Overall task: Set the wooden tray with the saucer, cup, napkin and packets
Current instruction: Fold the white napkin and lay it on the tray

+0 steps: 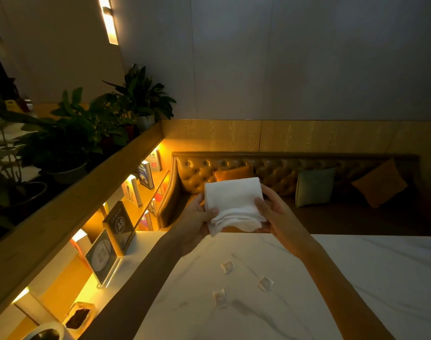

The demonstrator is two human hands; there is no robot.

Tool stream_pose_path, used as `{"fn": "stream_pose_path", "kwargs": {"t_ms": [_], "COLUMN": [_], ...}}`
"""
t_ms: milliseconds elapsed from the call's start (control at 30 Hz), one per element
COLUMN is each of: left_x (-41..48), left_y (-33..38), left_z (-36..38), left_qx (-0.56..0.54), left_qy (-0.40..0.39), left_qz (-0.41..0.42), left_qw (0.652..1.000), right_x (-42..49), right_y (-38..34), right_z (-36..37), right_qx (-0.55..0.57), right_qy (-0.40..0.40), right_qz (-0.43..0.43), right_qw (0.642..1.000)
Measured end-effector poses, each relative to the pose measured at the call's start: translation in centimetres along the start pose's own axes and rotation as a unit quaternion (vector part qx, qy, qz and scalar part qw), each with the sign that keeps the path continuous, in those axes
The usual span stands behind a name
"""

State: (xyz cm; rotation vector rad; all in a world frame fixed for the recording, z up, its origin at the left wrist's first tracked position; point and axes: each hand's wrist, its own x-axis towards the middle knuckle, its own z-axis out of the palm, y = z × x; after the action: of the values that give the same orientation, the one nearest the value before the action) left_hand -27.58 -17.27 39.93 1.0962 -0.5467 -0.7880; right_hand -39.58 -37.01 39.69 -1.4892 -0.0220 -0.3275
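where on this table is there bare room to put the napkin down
The marble table is bare right of the right forearm. The centre is crowded by three packets. Signs line the left edge.

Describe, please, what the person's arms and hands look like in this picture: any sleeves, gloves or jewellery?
Both forearms are bare as far as the frame shows them, with no sleeve in view. The left hand and the right hand wear no gloves, and no ring, watch or bracelet shows, though the dim light could hide something small.
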Motion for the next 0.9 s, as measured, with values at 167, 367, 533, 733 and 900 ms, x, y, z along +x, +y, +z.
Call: {"fn": "stream_pose_path", "kwargs": {"t_ms": [167, 367, 533, 733, 900], "left_x": [-0.1, -0.3, -0.4, -0.6, -0.3], "left_y": [0.4, 0.2, 0.1, -0.1, 0.5], "left_z": [-0.4, 0.2, 0.4, 1.7, 1.9], "left_qx": [-0.005, -0.01, 0.0, 0.003, 0.017], "left_qy": [0.035, 0.07, 0.085, 0.06, 0.063], "left_qz": [0.019, 0.006, 0.011, 0.058, 0.087], "left_qw": [0.999, 0.997, 0.996, 0.996, 0.994], "right_x": [-1.0, -1.1, -0.7, -0.4, -0.9], "right_y": [-0.2, 0.2, 1.2, 3.0, 1.9], "right_z": [-1.0, -0.1, 0.4, 1.0, 1.0], "right_qx": [-0.001, -0.115, -0.349, -0.456, -0.334], "right_qy": [-0.039, -0.02, 0.142, 0.274, 0.268], "right_qz": [0.006, -0.051, -0.22, -0.318, -0.287], "right_qw": [0.999, 0.992, 0.9, 0.785, 0.857]}}
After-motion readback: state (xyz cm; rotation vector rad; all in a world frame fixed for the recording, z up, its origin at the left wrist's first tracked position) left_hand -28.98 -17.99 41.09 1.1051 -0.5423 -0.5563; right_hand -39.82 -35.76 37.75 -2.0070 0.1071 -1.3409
